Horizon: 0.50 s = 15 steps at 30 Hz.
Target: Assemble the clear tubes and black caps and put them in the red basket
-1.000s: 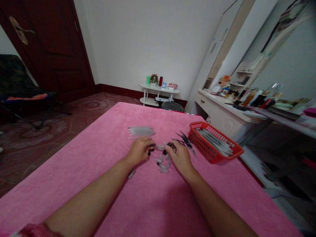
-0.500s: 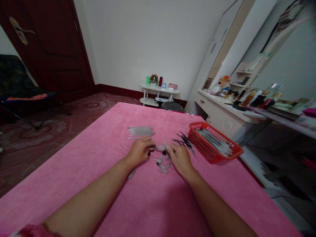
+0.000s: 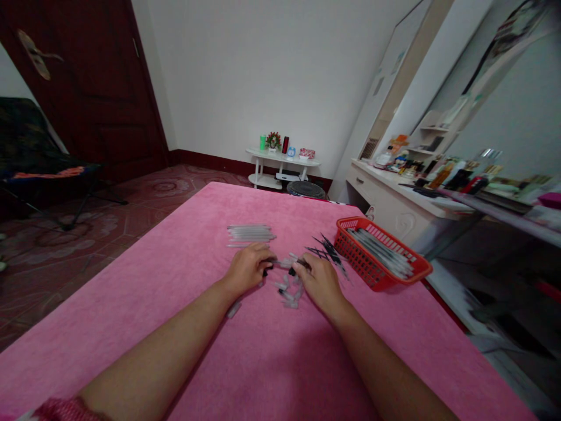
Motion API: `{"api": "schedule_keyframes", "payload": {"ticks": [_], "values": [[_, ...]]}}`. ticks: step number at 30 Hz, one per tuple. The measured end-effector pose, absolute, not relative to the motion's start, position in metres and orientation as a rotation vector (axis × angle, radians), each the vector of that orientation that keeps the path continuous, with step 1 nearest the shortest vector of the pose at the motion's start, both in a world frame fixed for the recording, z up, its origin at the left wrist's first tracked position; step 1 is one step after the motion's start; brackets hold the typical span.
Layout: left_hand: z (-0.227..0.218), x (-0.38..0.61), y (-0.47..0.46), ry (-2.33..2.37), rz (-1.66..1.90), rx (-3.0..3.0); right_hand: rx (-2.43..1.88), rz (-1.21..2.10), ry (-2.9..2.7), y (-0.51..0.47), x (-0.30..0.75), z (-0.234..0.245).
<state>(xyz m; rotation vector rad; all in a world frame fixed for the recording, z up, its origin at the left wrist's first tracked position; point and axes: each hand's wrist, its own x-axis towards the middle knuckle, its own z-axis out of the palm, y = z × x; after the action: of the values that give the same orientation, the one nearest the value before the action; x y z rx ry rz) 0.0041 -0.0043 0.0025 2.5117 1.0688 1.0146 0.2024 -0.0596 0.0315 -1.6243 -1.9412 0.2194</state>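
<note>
Both my hands rest on a pink cloth-covered table point(image 3: 263, 362). My left hand point(image 3: 248, 269) is closed around a thin clear pen barrel whose end pokes out toward the right. My right hand point(image 3: 319, 280) pinches a small dark pen part at that barrel's tip. Between and below my hands lies a scatter of small clear caps point(image 3: 289, 292). A neat row of clear pen barrels point(image 3: 249, 233) lies just beyond my left hand. Thin black refills point(image 3: 326, 251) are fanned out beyond my right hand.
A red plastic basket point(image 3: 381, 254) with several pens in it stands at the table's right side. A stray clear piece point(image 3: 233, 309) lies by my left wrist. A dressing table with bottles is on the right, a dark door and a chair on the left.
My right hand has shifted slightly left and closed in on the barrel tip held by my left hand. The left hand has stayed in place.
</note>
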Motion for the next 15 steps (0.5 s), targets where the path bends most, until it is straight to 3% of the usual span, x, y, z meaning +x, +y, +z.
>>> {"api": "schedule_keyframes", "payload": {"ticks": [15], "values": [[0.0017,0.0040,-0.0047,1.031,1.027,2.510,-1.651,0.273,-1.904,-0.0599,0.2019,0.0340]]}}
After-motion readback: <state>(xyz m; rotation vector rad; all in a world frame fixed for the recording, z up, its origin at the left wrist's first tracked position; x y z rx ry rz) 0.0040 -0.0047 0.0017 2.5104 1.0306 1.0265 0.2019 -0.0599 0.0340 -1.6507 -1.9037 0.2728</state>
